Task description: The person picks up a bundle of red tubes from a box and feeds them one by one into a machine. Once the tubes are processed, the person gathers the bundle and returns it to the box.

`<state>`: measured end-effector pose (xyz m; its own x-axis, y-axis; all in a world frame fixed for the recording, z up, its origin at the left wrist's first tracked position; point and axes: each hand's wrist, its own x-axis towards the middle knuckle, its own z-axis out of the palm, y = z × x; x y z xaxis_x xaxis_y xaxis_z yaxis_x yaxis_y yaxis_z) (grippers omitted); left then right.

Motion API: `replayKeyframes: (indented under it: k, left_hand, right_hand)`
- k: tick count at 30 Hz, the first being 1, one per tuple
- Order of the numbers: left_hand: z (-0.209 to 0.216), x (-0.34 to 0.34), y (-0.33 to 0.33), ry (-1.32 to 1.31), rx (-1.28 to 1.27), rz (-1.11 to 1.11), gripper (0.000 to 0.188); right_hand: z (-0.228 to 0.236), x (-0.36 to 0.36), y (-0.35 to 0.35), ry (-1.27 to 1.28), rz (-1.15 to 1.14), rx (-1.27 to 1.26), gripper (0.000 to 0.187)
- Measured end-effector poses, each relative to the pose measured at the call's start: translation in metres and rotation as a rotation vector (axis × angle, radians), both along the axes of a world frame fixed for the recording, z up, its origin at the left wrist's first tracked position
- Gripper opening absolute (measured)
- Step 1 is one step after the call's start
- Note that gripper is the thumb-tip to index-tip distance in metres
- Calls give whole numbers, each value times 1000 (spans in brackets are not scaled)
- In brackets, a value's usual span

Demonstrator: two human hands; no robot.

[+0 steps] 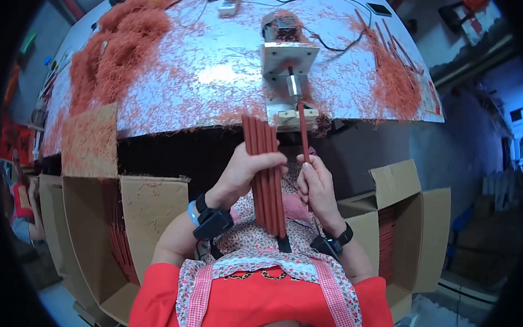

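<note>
A bundle of reddish-brown sticks (266, 195) is gripped in my left hand (241, 168), the thumb lying across it; the sticks slant over my apron. Between the fingers of my right hand (317, 185) is one more reddish-brown stick (303, 130). Its far end reaches up to the silver metal cylinder (293, 85) on a small motor machine (280, 28). That cylinder sticks out toward me from an upright metal plate (288, 54). Below it, a pale block (292, 114) sits at the table's front edge, close to the stick.
A white table (219, 64) is strewn with red shavings. A large heap of shavings (130, 38) lies on the left, a smaller heap (396, 87) on the right. Open cardboard boxes with sticks stand at my left (153, 211) and right (434, 239). Another person (29, 204) is at far left.
</note>
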<state>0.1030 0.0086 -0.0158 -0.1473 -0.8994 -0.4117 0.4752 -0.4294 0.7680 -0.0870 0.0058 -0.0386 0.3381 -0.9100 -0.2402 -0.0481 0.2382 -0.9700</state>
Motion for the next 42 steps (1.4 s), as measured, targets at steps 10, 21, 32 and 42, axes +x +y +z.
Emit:
replayKeyframes:
  k: [10, 21, 32, 42]
  left_hand:
    - [-37, -13, 38, 308, 228, -60, 43]
    - [-8, -18, 10, -28, 15, 56, 29]
    - [-18, -40, -11, -93, -119, 159, 31]
    - [-23, -32, 49, 134, 191, 38, 40]
  right_hand:
    - [10, 9, -28, -399, 26, 388, 26]
    - [15, 12, -25, -497, -23, 455, 28]
    - [-8, 3, 14, 58, -38, -133, 30]
    - [7, 5, -18, -131, 45, 83, 31]
